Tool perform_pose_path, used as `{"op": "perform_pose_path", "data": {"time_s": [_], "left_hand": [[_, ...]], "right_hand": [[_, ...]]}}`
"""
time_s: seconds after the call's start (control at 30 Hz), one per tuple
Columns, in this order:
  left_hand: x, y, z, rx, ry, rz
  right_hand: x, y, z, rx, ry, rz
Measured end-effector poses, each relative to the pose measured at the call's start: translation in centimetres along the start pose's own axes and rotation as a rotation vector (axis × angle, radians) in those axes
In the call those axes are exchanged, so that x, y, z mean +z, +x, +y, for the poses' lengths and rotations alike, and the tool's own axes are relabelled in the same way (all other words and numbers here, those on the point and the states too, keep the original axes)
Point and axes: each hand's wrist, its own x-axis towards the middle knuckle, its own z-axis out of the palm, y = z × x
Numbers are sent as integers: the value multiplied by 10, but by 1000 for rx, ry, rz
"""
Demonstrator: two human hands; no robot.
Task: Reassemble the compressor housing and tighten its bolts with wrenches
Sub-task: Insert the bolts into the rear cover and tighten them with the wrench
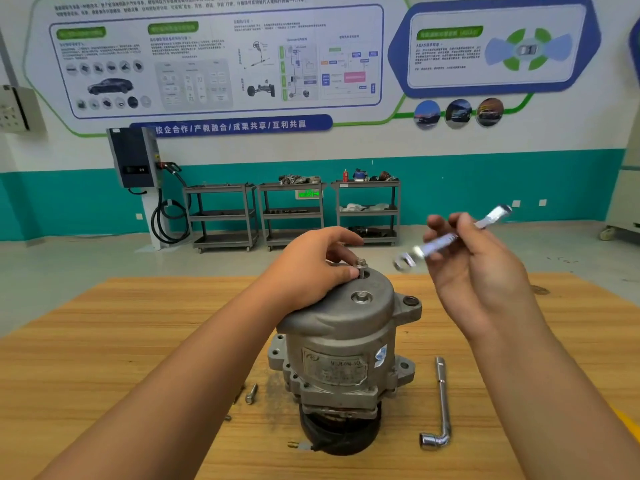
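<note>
A wooden table (138,341) fills the lower half of the view, and the compressor (339,341) stands on end at its middle, black pulley down and grey cover up. The left hand (311,268) lies on the cover from 10 o'clock, palm on the metal, thumb against the shank of the raised bolt (360,266) and fingers curled over behind it, pinching it. The right hand (481,271) is in the air at 2 o'clock from the compressor, palm toward the camera, fingers closed round the shaft of a spanner (446,240). The spanner is motion-blurred, its open jaw pointing toward 8 o'clock and just beside the raised bolt but clear of it. An L-wrench (441,403) lies on the table at 3 o'clock from the compressor base, socket end nearest the camera. The raised bolt stands upright at 12 o'clock on the cover, its head well above the surface. A seated bolt (361,296) sits flush at 6 o'clock from it. A loose bolt (251,393) lies on the table at 9 o'clock from the base.
</note>
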Motion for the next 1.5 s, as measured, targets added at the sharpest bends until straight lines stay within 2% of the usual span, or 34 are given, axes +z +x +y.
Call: {"op": "perform_pose_path", "data": {"time_s": [0.1,0.27,0.5,0.77,0.93,1.0,1.1,1.17,1.27,1.5], "left_hand": [[1,0,-3,2,0,16],[1,-1,-6,-2,-26,45],[-1,-3,-5,-12,-19,60],[2,-1,0,-20,4,39],[3,2,2,-39,6,32],[1,1,1,-51,12,30],[-1,0,-3,-72,153,16],[-1,-1,-6,-138,135,-16],[-1,-1,-7,-194,36,-5],[5,1,-8,-232,45,67]], "right_hand": [[11,6,12,-1,23,-22],[11,20,29,3,53,54],[13,25,37,-46,-129,54],[7,23,36,-65,-205,73],[-2,19,33,-93,-267,16],[-6,14,34,-146,-269,-25],[-12,5,36,-215,-294,-38],[-17,-2,39,-294,-343,-21],[-21,-14,46,-475,-463,-50],[-21,-36,59,-765,-871,-159]]}}
